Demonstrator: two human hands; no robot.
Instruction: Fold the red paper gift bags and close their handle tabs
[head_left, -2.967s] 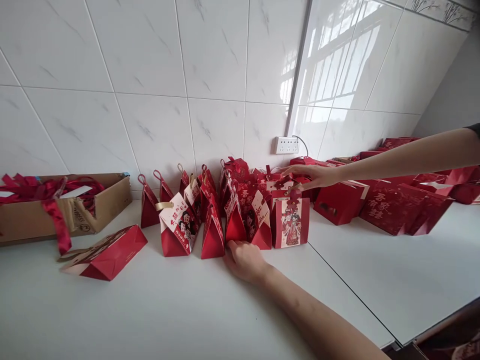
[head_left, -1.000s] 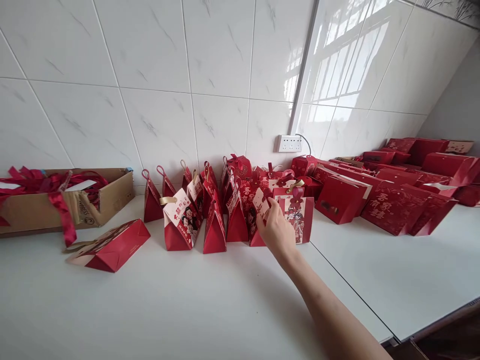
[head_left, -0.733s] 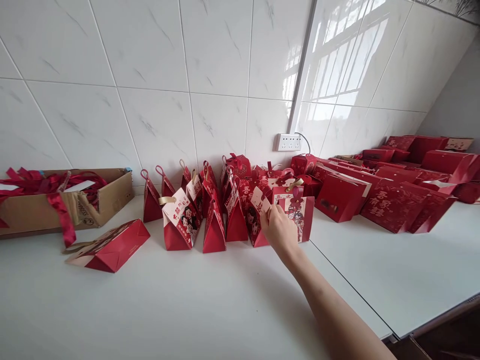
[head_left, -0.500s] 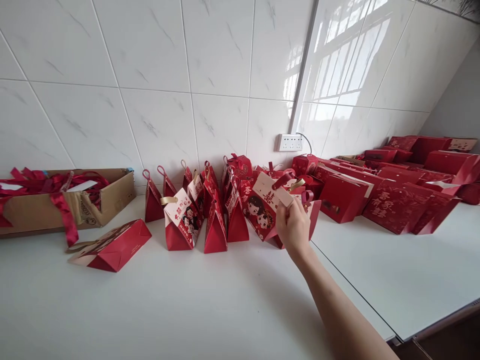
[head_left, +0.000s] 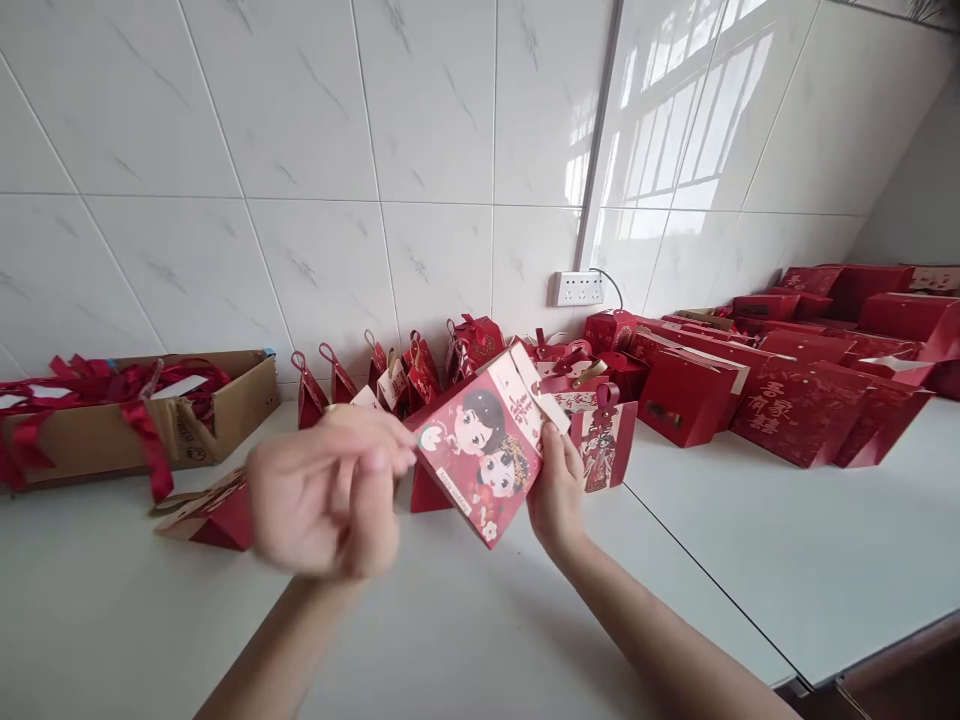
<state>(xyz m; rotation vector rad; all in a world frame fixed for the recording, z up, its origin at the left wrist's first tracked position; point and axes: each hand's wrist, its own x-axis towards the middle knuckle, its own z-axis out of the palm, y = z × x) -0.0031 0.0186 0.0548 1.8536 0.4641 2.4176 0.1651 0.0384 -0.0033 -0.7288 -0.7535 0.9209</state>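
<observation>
My right hand grips a red and cream gift box by its upper right edge, thumb on the front. The box hangs tilted above the table, its front printed with two cartoon faces, and a dark red ribbon loop shows at its top. My left hand is raised on the other side, palm partly toward me, fingers loosely stretched toward the box's left edge. That hand is somewhat blurred; whether its fingertips touch the box I cannot tell. Behind my left hand a similar box lies on its side, partly hidden.
Several small red boxes with ribbon loops stand along the tiled wall. A cardboard box of red ribbons is at the left. To the right, rows of red gift bags fill the table's back. A white power strip is on the wall.
My right hand has drawn the gift box left and toward me, out from the group by the wall. My left hand has come into view beside it.
</observation>
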